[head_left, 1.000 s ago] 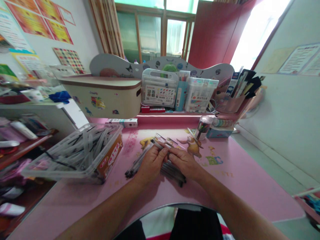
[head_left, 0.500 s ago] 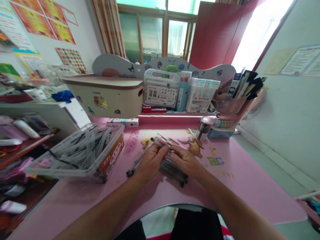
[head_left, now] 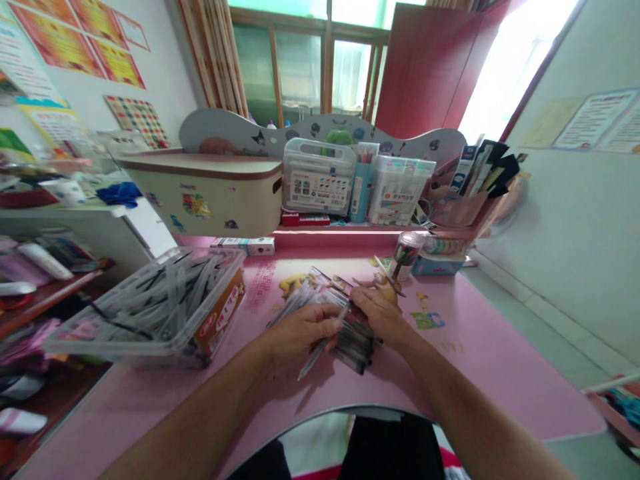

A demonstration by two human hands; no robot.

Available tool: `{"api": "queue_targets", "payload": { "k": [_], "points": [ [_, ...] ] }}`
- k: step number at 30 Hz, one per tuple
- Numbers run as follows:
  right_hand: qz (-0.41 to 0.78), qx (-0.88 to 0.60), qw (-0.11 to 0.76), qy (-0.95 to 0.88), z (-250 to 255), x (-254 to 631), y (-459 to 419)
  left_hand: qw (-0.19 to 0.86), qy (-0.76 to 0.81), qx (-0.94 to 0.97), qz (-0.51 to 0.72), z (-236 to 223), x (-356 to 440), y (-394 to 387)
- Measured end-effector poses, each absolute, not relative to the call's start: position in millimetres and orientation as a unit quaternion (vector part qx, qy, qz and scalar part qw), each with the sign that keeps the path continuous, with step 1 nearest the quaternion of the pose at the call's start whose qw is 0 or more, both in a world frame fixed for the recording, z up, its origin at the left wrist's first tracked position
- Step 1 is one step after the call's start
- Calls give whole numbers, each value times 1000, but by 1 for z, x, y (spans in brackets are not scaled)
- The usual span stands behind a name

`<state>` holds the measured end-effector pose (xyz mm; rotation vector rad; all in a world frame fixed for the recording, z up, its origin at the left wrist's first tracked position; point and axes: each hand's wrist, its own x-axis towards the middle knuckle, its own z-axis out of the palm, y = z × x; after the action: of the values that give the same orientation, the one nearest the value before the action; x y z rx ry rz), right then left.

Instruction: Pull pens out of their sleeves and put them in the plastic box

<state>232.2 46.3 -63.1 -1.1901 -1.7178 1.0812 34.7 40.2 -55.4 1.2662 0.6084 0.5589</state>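
A pen (head_left: 312,361) now slants down-left — left hand (head_left: 303,331) pinching it, right hand (head_left: 381,313) — hold unclear

- One left hand (head_left: 306,325) and one right hand (head_left: 377,313) are showing over one desk (head_left: 480,393).
- One clear pen (head_left: 313,360) is sticking out of the left hand.
- Many more pens (head_left: 354,350) are lying bunched, too blurred to count.
- One clear tub (head_left: 150,349) is holding long pieces (head_left: 173,293), too tangled to count.
- Two marker cases (head_left: 320,188), one lidded box (head_left: 250,200), one pencil holder (head_left: 363,193) and one basket (head_left: 457,208) are standing along the back.
- One jar (head_left: 406,257), one white box (head_left: 260,246) and one blue box (head_left: 437,267) are sitting on the desk.
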Motion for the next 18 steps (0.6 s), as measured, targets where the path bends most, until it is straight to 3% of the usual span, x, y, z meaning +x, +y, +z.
{"api": "queue_targets", "payload": {
  "k": [5,12,18],
  "points": [
    [491,-455,354,-653,-63,232,47,737,297,549,258,-58,33,43],
    [629,-427,464,-454,-67,227,50,788,251,423,370,-60,33,43],
    [635,-413,479,-443,-68,225,51,681,292,470,481,-65,38,44]
  ]
}}
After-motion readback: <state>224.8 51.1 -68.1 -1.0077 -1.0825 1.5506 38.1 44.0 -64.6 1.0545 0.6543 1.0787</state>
